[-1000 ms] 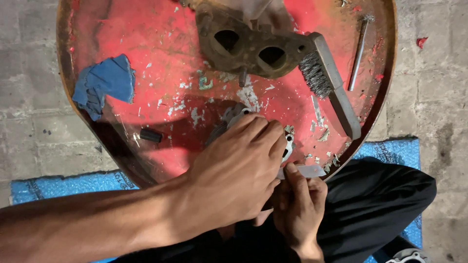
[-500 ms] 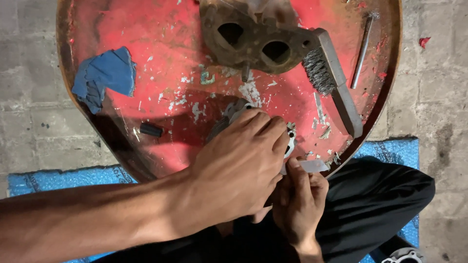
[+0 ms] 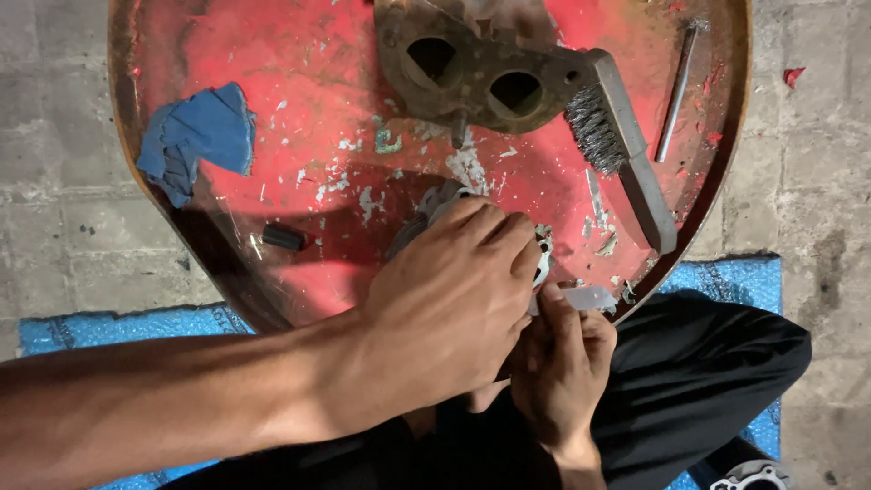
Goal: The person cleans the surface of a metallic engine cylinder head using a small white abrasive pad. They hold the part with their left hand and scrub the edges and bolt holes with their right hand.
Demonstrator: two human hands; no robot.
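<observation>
the person sits with legs in dark trousers [image 3: 708, 381] tucked against the near edge of a round red metal tray [image 3: 299, 91], so the work lies close under the eyes and within short reach. the left hand [image 3: 449, 313] reaches in from the left and lies curled, knuckles up, over a small grey metal part [image 3: 434, 204], pressing it down onto the tray near its front rim; only the far end of the part and a pale lobe with a hole beside the fingertips show, the rest is hidden under the hand, which seems placed that way to keep the piece from sliding. the right hand [image 3: 562, 363] comes up from the lap just beside it, closed in a pinch on a thin flat pale blade [image 3: 585, 298] whose free end points right along the tray's rim; its working edge goes under the left hand, so whether it touches the part cannot be seen. pale flakes and scraps lie scattered on the chipped red paint around the hands. farther back, out of the way, a rusty brown casting with two round openings [image 3: 476, 77] rests near the tray's far edge, and a wire brush [image 3: 617, 145] leans against its right side, bristles facing left, handle toward the person. a slim metal rod [image 3: 676, 95] lies near the right rim, a crumpled blue rag [image 3: 195, 136] on the left, and a short black cylinder [image 3: 283, 238] below it. the tray sits on a paved floor [image 3: 54, 181] with a blue mat [image 3: 118, 327] under the person.
</observation>
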